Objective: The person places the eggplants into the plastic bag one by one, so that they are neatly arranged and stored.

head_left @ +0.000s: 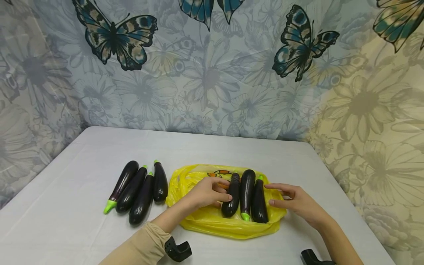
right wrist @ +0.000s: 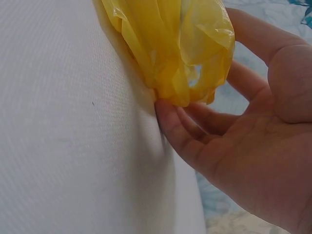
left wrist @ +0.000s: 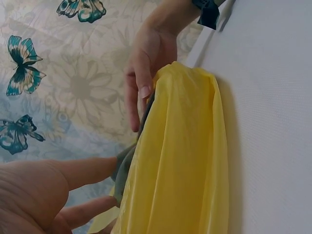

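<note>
Three dark eggplants lie side by side on a yellow plastic bag [head_left: 198,224]. My left hand [head_left: 209,192] is at the left eggplant [head_left: 234,193], its thumb and fingertips touching that side. In the left wrist view, the thumb and a finger of the left hand [left wrist: 34,195] reach the eggplant past the bag's raised edge. Between the other two lies the middle eggplant [head_left: 247,191]. Beside the right eggplant [head_left: 259,202], my right hand [head_left: 296,202] has its fingers spread loosely at the bag's right edge. The right wrist view has the right hand [right wrist: 243,131] against the bag, gripping nothing.
Several more eggplants [head_left: 140,198] lie grouped on the white table [head_left: 66,221], left of the bag. A patterned cloth with butterflies [head_left: 114,40] hangs behind the table and at its sides.
</note>
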The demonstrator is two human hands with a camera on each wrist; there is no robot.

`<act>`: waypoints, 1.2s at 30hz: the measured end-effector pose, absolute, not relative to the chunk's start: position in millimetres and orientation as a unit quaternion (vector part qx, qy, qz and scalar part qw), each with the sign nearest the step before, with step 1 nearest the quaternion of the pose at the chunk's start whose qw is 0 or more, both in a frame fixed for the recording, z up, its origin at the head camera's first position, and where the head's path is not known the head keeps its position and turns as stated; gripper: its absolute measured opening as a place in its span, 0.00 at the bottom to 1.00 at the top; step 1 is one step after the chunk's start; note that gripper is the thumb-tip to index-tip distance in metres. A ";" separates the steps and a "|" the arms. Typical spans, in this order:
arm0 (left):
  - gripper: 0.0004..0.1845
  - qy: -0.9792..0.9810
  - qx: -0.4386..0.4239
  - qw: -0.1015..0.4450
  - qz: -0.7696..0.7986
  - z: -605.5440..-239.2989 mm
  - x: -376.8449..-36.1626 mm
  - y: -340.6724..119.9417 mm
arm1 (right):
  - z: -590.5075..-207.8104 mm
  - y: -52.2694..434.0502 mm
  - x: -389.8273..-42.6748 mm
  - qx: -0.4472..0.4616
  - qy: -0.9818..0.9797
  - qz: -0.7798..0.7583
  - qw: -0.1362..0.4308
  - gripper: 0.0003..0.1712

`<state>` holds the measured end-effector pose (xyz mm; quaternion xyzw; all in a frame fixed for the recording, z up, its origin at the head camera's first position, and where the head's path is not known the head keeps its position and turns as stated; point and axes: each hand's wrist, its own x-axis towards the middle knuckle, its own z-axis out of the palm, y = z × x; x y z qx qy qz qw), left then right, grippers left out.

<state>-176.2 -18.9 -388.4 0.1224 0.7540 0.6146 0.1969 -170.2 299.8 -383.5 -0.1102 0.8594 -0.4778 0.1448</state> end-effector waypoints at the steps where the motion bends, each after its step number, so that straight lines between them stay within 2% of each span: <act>1: 0.25 0.754 0.123 0.196 0.615 -388.2 -175.4 -19.8 | -383.8 299.8 -170.2 -0.110 0.860 -0.478 0.144 0.29; 6: 0.23 0.775 0.133 0.167 0.594 -382.3 -165.6 -35.8 | -385.1 299.9 -170.2 -0.109 0.857 -0.482 0.143 0.30; 11: 0.21 0.798 0.143 0.114 0.575 -363.0 -149.3 -74.9 | -386.2 299.3 -169.8 -0.100 0.855 -0.489 0.143 0.30; 17: 0.17 0.831 0.092 0.047 0.547 -340.0 -125.4 -131.3 | -385.7 299.8 -170.3 -0.097 0.860 -0.482 0.135 0.29; 21: 0.20 0.833 0.066 0.017 0.548 -330.5 -114.8 -166.7 | -386.0 299.2 -171.3 -0.099 0.862 -0.479 0.134 0.29; 28: 0.29 0.822 0.021 -0.027 0.568 -333.6 -109.0 -228.3 | -385.0 299.1 -171.3 -0.096 0.863 -0.478 0.134 0.29; 33: 0.24 0.791 0.018 -0.056 0.609 -344.8 -111.2 -267.0 | -385.4 300.0 -171.8 -0.093 0.861 -0.482 0.135 0.28; 36: 0.21 0.775 0.013 -0.054 0.630 -353.0 -114.2 -282.5 | -386.1 301.4 -172.6 -0.090 0.861 -0.482 0.136 0.28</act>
